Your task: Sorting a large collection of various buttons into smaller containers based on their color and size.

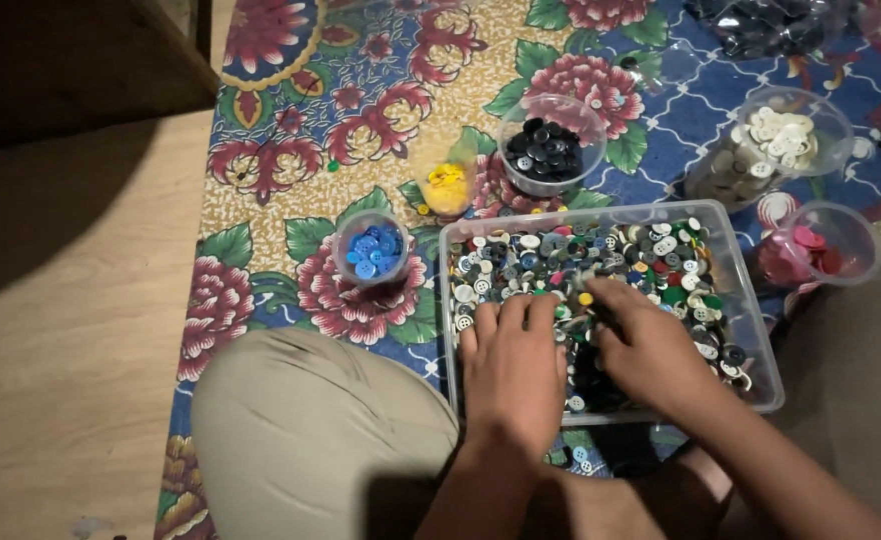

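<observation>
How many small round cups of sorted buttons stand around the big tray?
5: blue cup left of the tray, yellow cup and black cup behind it, white cup and pink cup on its right. Others may be out of frame.

Wooden floor (51, 330); floral rug (361, 80); dim light.

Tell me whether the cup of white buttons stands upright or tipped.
Tipped. The clear cup of white buttons leans on its side on the mat, mouth facing the camera, with buttons piled inside.
</observation>
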